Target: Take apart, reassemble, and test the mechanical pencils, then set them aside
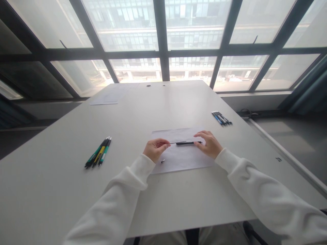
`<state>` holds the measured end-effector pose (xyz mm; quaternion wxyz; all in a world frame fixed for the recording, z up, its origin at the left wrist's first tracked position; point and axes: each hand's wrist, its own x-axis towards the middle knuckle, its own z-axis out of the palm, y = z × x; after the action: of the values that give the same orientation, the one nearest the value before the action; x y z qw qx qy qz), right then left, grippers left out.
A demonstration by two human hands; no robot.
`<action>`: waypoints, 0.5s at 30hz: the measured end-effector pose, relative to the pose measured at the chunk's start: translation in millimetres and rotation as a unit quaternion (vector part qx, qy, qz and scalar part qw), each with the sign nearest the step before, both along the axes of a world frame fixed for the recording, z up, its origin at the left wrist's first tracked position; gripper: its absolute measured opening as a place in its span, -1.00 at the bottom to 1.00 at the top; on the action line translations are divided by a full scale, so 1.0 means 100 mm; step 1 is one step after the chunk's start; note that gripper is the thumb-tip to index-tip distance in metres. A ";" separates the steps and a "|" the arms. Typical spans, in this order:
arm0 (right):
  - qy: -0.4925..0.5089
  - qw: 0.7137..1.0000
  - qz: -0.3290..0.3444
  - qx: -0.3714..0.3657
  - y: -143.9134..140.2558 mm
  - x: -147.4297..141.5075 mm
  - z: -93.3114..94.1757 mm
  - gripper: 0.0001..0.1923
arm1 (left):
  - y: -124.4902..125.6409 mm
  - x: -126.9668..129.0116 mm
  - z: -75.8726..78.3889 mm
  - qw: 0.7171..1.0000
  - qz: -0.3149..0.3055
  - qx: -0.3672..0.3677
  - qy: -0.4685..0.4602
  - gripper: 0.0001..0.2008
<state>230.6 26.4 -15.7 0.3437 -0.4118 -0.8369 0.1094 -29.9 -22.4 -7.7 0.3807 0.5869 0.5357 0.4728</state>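
Both hands over a white sheet of paper (178, 158) lying flat on the table (178, 109), near its front edge. Right hand (208, 143): fingers closed on the dark barrel of a pen (187, 143), held level just above the sheet. Left hand (155, 149): fingertips pinched together on the end of a thin refill (176, 142) that runs out of the barrel's left end; the two parts lie in one line between the hands. A small dark part (162, 161) lies on the sheet just beside the left hand, apart from it. To the left, well apart, a group of green and yellow pens (98, 156) lies on the table. To the right, further back, a second group of dark and blue pens (221, 118). White sleeves cover both forearms.
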 end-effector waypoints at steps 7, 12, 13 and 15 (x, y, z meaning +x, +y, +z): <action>0.019 0.994 0.107 0.010 -0.16 -0.14 0.11 -0.76 | -0.03 0.07 0.02 0.999 -0.035 -0.005 -0.019 -0.85; 0.009 0.992 0.130 -0.002 -0.16 -0.15 0.11 -0.79 | -0.02 0.05 0.01 0.998 -0.053 0.011 0.023 -0.86; 0.011 0.992 0.123 -0.004 -0.15 -0.14 0.11 -0.80 | -0.01 0.03 0.01 0.998 -0.045 0.017 0.038 -0.86; 0.012 0.995 0.101 -0.009 -0.13 -0.09 0.12 -0.82 | 0.00 -0.01 0.02 0.997 -0.020 0.033 0.063 -0.86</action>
<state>221.3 13.1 -3.3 0.3376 -0.3268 -0.8688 0.1562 -30.6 -22.0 -6.0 0.3357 0.6384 0.5310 0.4447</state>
